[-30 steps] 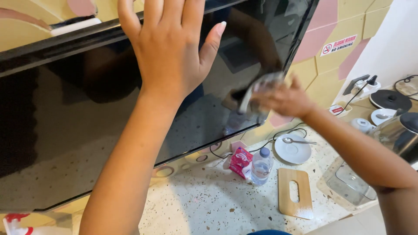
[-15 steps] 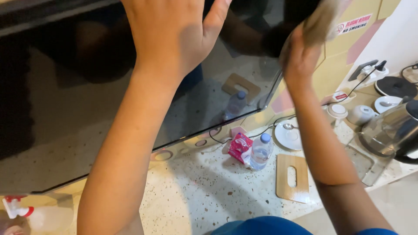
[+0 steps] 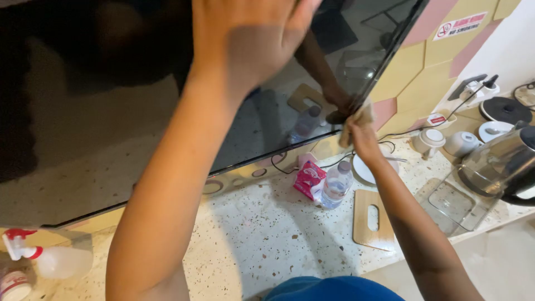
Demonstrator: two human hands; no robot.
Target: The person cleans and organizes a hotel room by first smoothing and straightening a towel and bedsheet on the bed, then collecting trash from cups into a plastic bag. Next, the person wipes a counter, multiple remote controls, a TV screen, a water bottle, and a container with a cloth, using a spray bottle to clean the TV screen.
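Fingers closed on cloth at screen lower-right edge; left hand flat.

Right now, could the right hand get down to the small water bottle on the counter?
Probably yes. The right hand holds a cloth at the screen's lower corner, and the water bottle stands just below it with nothing between them.

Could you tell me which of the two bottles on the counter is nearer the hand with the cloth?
The clear water bottle beside the pink packet, just below the right hand; the spray bottle lies far left.
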